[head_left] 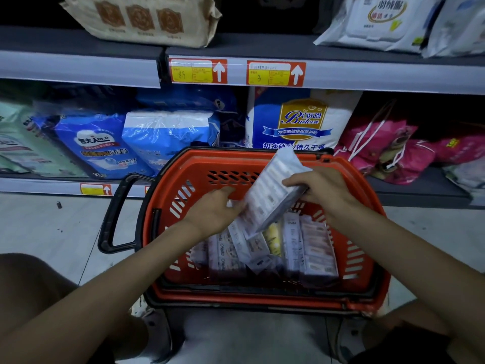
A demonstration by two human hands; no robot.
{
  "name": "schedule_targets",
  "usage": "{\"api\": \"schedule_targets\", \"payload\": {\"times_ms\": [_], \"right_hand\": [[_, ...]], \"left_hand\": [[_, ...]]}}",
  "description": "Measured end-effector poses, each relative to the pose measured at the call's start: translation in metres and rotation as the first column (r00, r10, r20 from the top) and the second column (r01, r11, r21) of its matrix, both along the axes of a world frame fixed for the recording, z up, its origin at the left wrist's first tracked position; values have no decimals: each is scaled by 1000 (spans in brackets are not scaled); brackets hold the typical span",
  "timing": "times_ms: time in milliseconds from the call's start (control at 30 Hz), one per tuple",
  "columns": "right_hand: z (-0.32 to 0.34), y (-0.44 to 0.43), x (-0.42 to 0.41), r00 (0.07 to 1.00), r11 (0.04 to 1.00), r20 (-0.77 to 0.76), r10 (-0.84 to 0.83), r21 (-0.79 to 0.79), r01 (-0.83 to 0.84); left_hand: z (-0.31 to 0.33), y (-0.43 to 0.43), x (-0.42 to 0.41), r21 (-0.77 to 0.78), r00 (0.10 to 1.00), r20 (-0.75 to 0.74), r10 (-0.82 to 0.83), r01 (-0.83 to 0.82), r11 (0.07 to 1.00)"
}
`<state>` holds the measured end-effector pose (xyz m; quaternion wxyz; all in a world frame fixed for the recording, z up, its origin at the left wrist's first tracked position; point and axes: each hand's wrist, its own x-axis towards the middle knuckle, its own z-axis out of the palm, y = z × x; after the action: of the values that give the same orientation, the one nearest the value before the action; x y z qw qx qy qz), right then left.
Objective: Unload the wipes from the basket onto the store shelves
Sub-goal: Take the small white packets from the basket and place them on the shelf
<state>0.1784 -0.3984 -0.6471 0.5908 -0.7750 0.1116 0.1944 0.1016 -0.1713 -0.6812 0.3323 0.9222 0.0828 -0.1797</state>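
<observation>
At the far left, blue nursing-pad packs [99, 143] are seen on the lower shelf [39, 184], with the pale floor [52, 227] below. A black handle [115, 214] is folded out from the left side of the orange basket [199, 165], which is set on the floor just in front of the shelf. The left hand [214, 210] is held over the basket's left half; its fingers are curled round the lower left end of a multipack of wipes [273, 195]. The multipack is raised above the basket, tilted, with its upper end toward the shelf. Beneath it, more wipes packs [312, 248] are stood upright inside the basket, well apart from either hand. The multipack's upper right side is grasped by the right hand [322, 190], so the pack is held between both hands. Behind, a white and blue Baileen pack [299, 119] is seen on the lower shelf, and pink bags [380, 145] are piled to its right.
</observation>
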Motion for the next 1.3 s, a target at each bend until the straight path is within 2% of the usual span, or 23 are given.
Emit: {"api": "schedule_targets", "payload": {"times_ms": [67,100,167,200,300,367,433,467,500,567,667,733,833,900,1000,1067,1200,1300], "right_hand": [[17,-5,-1,998,990,-31,-51,129,55],[25,-8,-3,996,980,-55,-67,182,76],[37,-14,-7,995,961,-59,-85,257,98],[41,-17,-10,996,958,-34,-85,271,91],[48,-20,-24,993,961,92,-80,273,52],[49,-21,-37,957,974,290,-22,221,-44],[46,-20,-49,853,980,506,130,65,-188],[44,-19,-53,782,968,584,219,-29,-250],[41,-19,-56,700,948,647,300,-121,-294],[32,-19,-58,516,885,729,450,-285,-369],[21,-22,-60,262,725,690,674,-552,-412],[17,-25,-61,181,623,601,778,-701,-347],[14,-26,-58,135,531,513,848,-821,-209],[14,-26,-56,150,505,486,861,-851,-143],[11,-26,-54,263,518,471,842,-841,-152],[10,-26,-54,381,569,471,796,-797,-204],[6,-26,-52,729,783,418,542,-567,-256],[0,-29,-47,863,854,323,388,-479,-205]], "left_hand": [[5,-5,3,-148,987,-51,153,-159,976],[8,-7,4,-224,960,-115,256,-276,935],[13,-10,6,-351,855,-297,425,-512,784],[17,-11,5,-395,798,-391,458,-595,700],[23,-14,1,-445,660,-596,457,-746,496],[25,-17,1,-492,600,-686,413,-800,344],[28,-19,3,-581,606,-722,334,-793,185],[30,-20,4,-623,630,-713,309,-771,134],[32,-20,6,-659,657,-694,296,-744,107],[37,-22,8,-703,700,-649,298,-701,116],[39,-27,7,-736,730,-568,379,-657,164],[40,-30,4,-740,731,-536,421,-648,182],[38,-29,3,-747,731,-518,445,-640,182],[37,-27,4,-752,718,-513,470,-640,157],[38,-25,4,-764,710,-500,496,-631,134],[39,-25,4,-778,713,-492,500,-618,116],[41,-24,5,-801,713,-475,516,-593,82],[45,-22,6,-818,714,-455,532,-571,67]]}}
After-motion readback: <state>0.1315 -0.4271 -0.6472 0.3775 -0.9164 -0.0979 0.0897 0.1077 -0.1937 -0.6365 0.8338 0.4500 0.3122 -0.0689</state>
